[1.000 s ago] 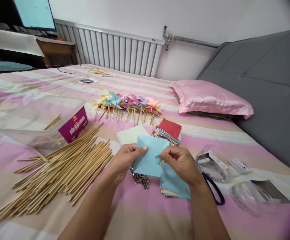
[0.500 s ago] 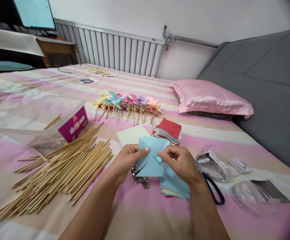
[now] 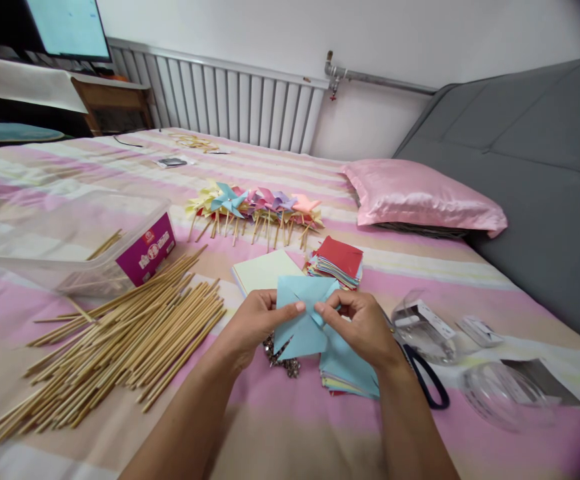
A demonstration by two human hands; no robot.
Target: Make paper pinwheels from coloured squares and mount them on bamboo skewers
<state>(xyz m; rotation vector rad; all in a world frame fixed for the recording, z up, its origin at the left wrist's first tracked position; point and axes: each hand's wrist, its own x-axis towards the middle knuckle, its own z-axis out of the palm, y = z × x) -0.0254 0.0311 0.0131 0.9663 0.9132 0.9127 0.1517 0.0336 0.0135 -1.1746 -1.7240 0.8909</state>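
Between my hands is a light blue paper square (image 3: pixel 300 337) with slits cut in from its corners. My left hand (image 3: pixel 263 323) grips its left side, thumb on top near the middle. My right hand (image 3: pixel 357 323) pinches a corner flap folded in toward the centre. Beneath the square lies a small heap of metal pins or fasteners (image 3: pixel 290 367), partly covered. A stack of blue-topped paper squares (image 3: pixel 350 367) sits under my right hand. Scissors (image 3: pixel 427 380) with dark handles lie beside my right wrist. Behind the held square are a pale yellow paper stack (image 3: pixel 265 270) and a red-topped stack (image 3: pixel 340 257).
Many thin wooden sticks (image 3: pixel 135 347) lie on the left, by a clear plastic box (image 3: pixel 145 250). Finished paper pinwheels (image 3: pixel 255 203) lie in a row farther back. To the right are clear plastic containers (image 3: pixel 505 397) and a pink pillow (image 3: pixel 420 197).
My left thumb has moved inward toward the middle of the blue square. The right hand's flap lies closer to the centre, and the square's lower left has bent a little.
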